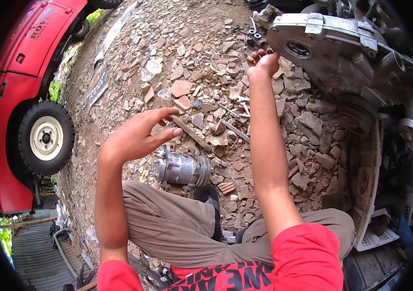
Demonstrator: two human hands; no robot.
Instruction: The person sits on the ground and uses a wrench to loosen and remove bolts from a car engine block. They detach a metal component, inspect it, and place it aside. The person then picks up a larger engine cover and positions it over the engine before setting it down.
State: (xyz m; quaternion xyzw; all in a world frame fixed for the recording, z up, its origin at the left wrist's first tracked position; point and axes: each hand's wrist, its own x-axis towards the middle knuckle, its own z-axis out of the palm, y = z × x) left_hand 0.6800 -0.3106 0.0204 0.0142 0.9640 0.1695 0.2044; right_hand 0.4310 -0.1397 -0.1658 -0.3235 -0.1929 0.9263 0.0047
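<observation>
My left hand (141, 135) hovers over the rubble with its thumb and fingers apart, holding nothing. Below it, a silver compressor (180, 169) with a pulley at one end lies on the ground beside my knee. My right arm reaches far forward, and the right hand (262, 64) is closed beside the lower edge of a large metal engine casing (325, 30). Whatever sits between those curled fingers is too small to make out. Just beyond that hand are metal spanners (253, 33). More spanners (243, 107) lie on the stones to the left of my right forearm.
Broken stone and tile (187, 53) cover the ground. A wooden stick (193, 133) lies near my left hand. At the right, a white plastic crate (367, 179) stands below the engine's belt pulley (354, 115). A red vehicle (20, 89) is parked at the left.
</observation>
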